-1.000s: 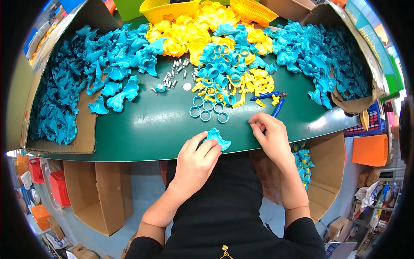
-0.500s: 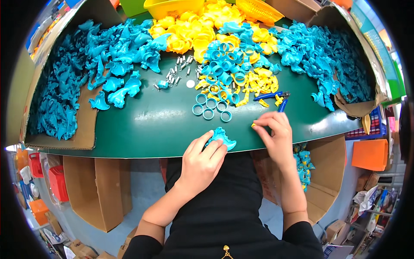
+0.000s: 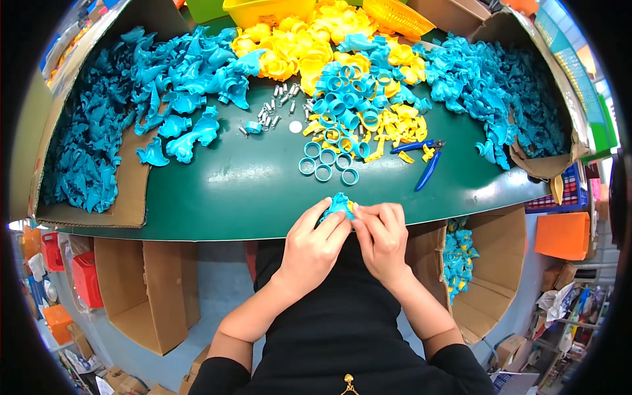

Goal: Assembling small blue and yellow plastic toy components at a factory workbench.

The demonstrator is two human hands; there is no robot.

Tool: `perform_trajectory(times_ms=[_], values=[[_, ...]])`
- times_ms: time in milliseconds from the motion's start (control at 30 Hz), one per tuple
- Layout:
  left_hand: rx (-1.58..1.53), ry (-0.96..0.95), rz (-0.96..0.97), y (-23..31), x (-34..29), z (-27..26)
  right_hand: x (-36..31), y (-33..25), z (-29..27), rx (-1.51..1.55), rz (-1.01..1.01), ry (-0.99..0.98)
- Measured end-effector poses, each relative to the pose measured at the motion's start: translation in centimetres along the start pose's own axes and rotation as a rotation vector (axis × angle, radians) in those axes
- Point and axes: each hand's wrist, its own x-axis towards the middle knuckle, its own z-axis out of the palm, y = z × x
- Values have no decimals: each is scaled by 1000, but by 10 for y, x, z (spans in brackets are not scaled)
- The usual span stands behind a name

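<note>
At the front edge of the green table, my left hand (image 3: 313,242) is closed on a curved turquoise plastic shell (image 3: 338,205). My right hand (image 3: 382,240) pinches a small yellow plastic piece (image 3: 351,206) against the shell's right side; fingertips partly hide both. Just beyond lie several turquoise rings (image 3: 323,172), some loose and some heaped. Small yellow parts (image 3: 403,124) are piled to their right. Blue-handled cutters (image 3: 428,168) rest spread on the table. Small metal springs (image 3: 276,106) are scattered left of the rings, near a white disc (image 3: 295,126).
Cardboard boxes spilling turquoise shells (image 3: 89,158) flank the green table (image 3: 243,191) on both sides. Yellow cup-shaped parts (image 3: 289,52) heap at the back below a yellow basin (image 3: 266,9). Under the table's right edge, an open carton (image 3: 490,289) holds turquoise-and-yellow pieces (image 3: 459,260).
My right hand has moved left with the yellow piece, from near the cutters to the shell. My left hand still holds the shell, now tilted up more.
</note>
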Motion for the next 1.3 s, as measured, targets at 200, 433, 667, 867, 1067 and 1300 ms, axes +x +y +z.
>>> perform_trajectory(times_ms=[200, 433, 667, 867, 1067, 1300], values=[[7, -36, 63, -10, 1, -11, 27, 9, -20, -13, -45, -196], [89, -53, -44, -11, -16, -27, 140, 15, 39, -72, -167, -57], [-37, 35, -124, -12, -19, -7, 173, 8, 93, -705, -144, -87], [-6, 18, -51, -26, -27, -16, 149, 2, 54, 55, -218, -35], [7, 20, -12, -25, -32, -20, 60, 8, -13, 855, 738, -587], [19, 10, 18, -26, -32, -16, 34, 18, 0, 1004, 635, -446]])
